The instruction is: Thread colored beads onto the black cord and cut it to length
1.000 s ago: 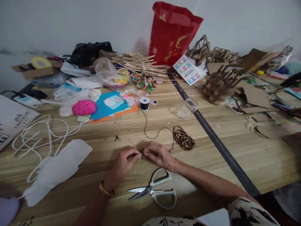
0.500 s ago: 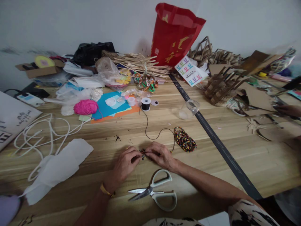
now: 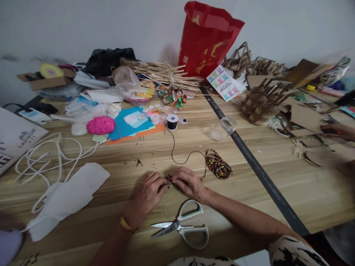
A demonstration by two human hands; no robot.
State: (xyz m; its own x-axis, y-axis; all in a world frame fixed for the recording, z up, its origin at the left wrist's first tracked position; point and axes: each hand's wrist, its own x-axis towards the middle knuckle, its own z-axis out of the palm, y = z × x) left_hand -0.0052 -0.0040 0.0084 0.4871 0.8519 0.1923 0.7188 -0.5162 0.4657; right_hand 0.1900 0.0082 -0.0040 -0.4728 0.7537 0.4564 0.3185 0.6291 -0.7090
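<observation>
Between my two hands is a small cluster of coloured beads (image 3: 169, 180) on the table. My left hand (image 3: 149, 192) pinches its left side, thumb and fingers closed. From the right, my right hand (image 3: 190, 184) grips the cluster's other side; its fingertips hide part of it. A black cord (image 3: 180, 163) runs from a white-ended spool (image 3: 172, 122) down toward my right hand, where a few beads show at its end. To the right of that hand lies a coiled string of multicoloured beads (image 3: 218, 164). Scissors (image 3: 183, 224) with pale handles lie half open just below my hands.
White paper (image 3: 69, 201) and a white cable (image 3: 58, 155) lie at left. Pink yarn (image 3: 100, 125) and blue sheets (image 3: 124, 123) sit behind. A clear jar (image 3: 222, 129) lies near the dark strip (image 3: 257, 170). Another person's hand (image 3: 338, 131) is at far right, by cardboard.
My hands stay in nearly the same place on the beads, with only a slight shift of the left wrist. At far right, the other person's hand has come further into view.
</observation>
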